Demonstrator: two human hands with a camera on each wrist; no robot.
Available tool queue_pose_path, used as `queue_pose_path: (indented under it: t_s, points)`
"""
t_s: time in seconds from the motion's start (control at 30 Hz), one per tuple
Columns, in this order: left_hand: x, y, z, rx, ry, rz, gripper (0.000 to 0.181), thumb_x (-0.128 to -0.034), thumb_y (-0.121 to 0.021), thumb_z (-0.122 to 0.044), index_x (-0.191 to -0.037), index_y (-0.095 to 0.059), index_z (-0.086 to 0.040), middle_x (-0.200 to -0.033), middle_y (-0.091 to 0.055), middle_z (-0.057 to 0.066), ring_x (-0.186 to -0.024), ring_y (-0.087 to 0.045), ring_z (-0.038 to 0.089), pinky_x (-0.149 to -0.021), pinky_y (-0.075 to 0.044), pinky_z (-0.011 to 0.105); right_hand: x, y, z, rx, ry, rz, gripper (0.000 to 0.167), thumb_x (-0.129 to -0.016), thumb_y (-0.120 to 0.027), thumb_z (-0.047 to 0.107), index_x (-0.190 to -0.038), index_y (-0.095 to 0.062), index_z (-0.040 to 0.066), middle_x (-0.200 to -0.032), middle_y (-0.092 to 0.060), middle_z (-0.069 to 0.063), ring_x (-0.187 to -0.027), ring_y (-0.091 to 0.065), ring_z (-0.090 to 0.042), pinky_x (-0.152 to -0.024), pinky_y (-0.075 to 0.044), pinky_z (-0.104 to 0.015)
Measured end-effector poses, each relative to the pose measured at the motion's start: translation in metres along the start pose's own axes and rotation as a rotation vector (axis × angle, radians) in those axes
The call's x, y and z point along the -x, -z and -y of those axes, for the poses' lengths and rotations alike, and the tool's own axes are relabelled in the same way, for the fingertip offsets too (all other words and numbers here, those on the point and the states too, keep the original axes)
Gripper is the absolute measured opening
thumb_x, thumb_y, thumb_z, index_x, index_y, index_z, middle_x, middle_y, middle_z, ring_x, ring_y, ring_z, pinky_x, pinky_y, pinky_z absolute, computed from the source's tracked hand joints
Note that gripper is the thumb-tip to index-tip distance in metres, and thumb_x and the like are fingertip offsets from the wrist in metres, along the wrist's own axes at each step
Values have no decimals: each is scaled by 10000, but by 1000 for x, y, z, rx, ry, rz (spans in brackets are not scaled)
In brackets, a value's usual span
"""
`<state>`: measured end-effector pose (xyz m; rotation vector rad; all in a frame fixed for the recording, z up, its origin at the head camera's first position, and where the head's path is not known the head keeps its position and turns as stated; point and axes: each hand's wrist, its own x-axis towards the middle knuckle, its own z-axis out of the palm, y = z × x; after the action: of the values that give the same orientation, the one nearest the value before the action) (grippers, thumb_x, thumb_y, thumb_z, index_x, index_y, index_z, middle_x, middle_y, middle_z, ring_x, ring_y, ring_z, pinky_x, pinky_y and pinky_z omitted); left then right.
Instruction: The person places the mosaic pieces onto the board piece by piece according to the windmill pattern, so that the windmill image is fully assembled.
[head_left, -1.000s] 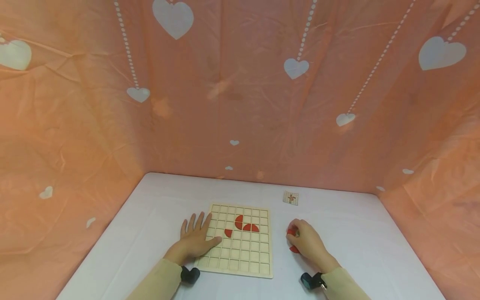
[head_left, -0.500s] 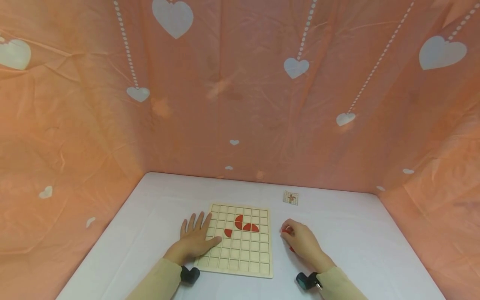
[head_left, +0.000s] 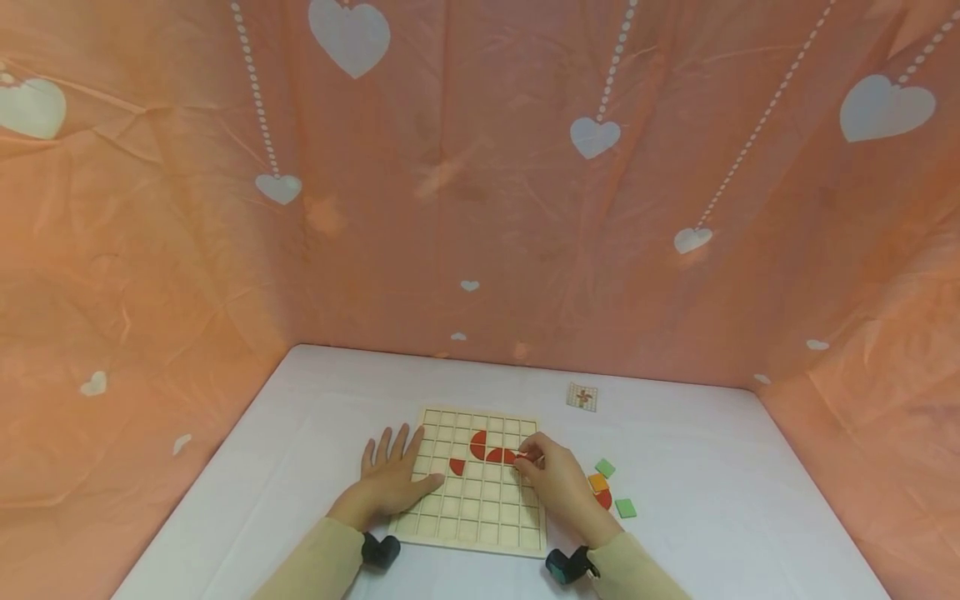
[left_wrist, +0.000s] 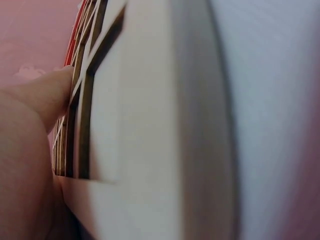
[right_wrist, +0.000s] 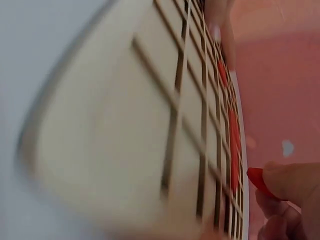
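Note:
My left hand [head_left: 393, 479] lies with straight, spread fingers across the left side of a wooden grid board [head_left: 480, 510], its thumb on the squares. In the left wrist view the thumb [left_wrist: 47, 95] rests at the grid. Over the board's right side, my right hand [head_left: 558, 477] pinches a small red tile [right_wrist: 259, 181] between thumb and fingers; most of that tile is covered. Several red quarter-circle tiles [head_left: 478, 445] sit in the grid, with a separate red tile [head_left: 457, 467] nearer the left thumb.
Right of the board lie loose tiles: a green square [head_left: 604, 467], an orange square [head_left: 597, 482], a red rounded tile [head_left: 604, 498] and another green square [head_left: 626, 507]. A small pattern card [head_left: 582, 397] lies farther back. Patterned orange cloth [head_left: 510, 250] surrounds the white table.
My right hand has moved left from the loose tiles to above the board, carrying the red tile. Green and orange tiles it had covered now show. The left hand has stayed put.

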<state>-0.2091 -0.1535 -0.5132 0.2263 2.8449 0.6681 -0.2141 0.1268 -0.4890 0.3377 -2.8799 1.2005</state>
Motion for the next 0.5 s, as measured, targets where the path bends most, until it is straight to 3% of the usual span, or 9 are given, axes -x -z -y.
queue_pose_path:
  t_s: [0.27,0.5]
  points:
    - [-1,-2,3,6,-7,-9,948,-895,-496,-647,-1558,-119,-84,-1604,-33,187,-1445,80,407,-1099,137,566,-2,-28,23,-45,87,30,82,-916,-682,179,-950,-610,157,-808,-591,117,-722,-531,-79,-652,-452,-267]
    - [1,0,2,28,-23,-4,961,-893,-468,-674,-1559,-105,-84,-1603,-20,192,-1441,106,406,-1089,170,563,-5,-47,33,-38,95,38,87,-913,-686,189,-905,-600,198,-819,-593,137,-750,-549,-55,-686,-465,-266]
